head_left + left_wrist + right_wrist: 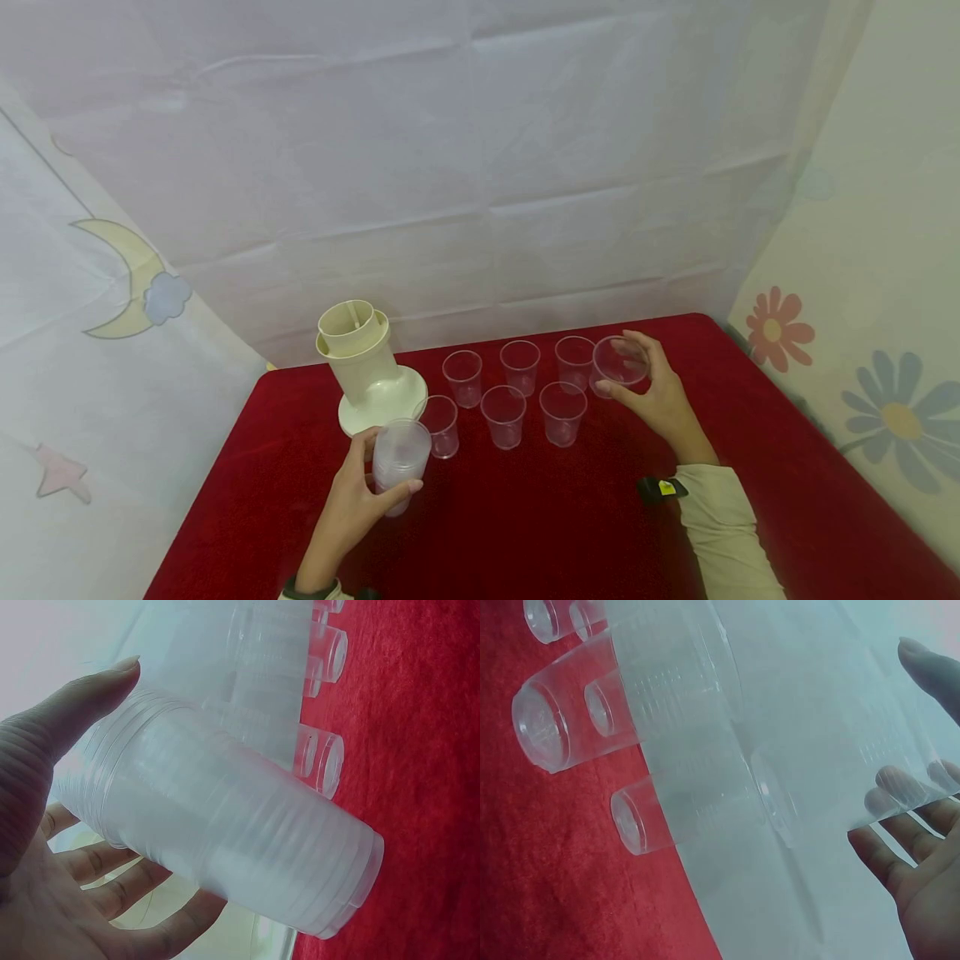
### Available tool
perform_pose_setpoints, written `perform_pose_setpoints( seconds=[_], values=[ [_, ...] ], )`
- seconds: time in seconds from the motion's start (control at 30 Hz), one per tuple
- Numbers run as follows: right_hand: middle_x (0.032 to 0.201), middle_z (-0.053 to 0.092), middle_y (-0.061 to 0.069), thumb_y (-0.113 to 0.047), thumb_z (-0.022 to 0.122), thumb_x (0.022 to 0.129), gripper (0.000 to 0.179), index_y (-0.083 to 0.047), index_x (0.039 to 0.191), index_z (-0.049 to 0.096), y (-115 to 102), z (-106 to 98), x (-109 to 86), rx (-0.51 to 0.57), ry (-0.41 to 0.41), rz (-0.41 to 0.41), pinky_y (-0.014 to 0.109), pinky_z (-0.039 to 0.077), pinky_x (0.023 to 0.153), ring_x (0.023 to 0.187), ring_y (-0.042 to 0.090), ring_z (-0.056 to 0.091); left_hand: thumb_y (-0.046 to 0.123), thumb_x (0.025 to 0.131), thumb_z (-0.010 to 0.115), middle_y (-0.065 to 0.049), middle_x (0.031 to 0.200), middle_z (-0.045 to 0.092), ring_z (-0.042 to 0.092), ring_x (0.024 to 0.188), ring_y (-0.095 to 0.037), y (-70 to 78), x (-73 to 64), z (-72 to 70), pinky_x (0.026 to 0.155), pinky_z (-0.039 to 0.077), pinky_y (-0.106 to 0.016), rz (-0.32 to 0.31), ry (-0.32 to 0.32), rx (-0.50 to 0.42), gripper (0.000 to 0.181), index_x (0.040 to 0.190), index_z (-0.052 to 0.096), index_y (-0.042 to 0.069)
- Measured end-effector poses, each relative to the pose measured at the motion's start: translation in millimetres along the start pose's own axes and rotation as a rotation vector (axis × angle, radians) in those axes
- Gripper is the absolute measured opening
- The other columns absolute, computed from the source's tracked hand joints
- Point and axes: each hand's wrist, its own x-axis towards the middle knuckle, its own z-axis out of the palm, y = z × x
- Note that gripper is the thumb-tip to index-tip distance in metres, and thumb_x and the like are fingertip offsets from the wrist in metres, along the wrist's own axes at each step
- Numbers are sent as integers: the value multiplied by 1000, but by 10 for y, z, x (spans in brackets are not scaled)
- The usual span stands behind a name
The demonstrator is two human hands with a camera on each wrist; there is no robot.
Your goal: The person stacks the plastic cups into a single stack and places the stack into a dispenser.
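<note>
My left hand (351, 498) grips a stack of nested clear plastic cups (401, 454), thumb on one side and fingers round the other. In the left wrist view the stack (232, 817) tilts, its bases towards the red cloth. At the right end of the cups, my right hand (667, 404) holds a single clear plastic cup (619, 362) between thumb and fingers. The right wrist view shows this cup's base (775, 796) raised clear of the cloth. Several more clear cups (503, 417) stand mouth up in two rows between my hands.
A cream plastic object (362, 367) with a round base and tube-like top stands at the table's back left. Red cloth (480, 533) covers the table. White fabric (480, 167) hangs behind it, with printed side panels (885, 333) left and right.
</note>
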Motion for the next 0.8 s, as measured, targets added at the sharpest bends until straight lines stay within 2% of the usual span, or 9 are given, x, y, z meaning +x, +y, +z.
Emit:
perform_pose_setpoints(
  seconds=[0.17,0.37,0.57,0.8],
  values=[
    [144,51,4,-17,84,82,85,-24,151,33,-51,1,21,12,7,-13,12,30,103,131,20,44,30,73,91,-7,119,60,60,102,-21,-15,11,5,76,55,-33,13,7,-11,80,135,43,14],
    [144,51,4,-18,83,83,85,-27,151,32,-48,18,-17,5,3,3,19,32,106,132,19,44,30,74,90,-7,119,60,60,100,-21,-15,14,13,75,55,-33,19,-1,-16,79,135,43,14],
    [143,51,5,-16,83,83,85,-26,151,33,-66,37,-33,9,11,-23,8,29,101,129,15,45,31,73,91,-7,119,61,60,100,-21,12,-4,15,75,54,-35,0,-7,-27,79,135,44,15],
    [143,52,4,-17,84,82,87,-25,151,32,-106,58,-48,1,-9,-19,9,29,101,130,18,46,31,72,91,-7,118,61,60,100,-19,10,-24,3,75,54,-35,10,6,-26,79,134,44,16]
  ],
)
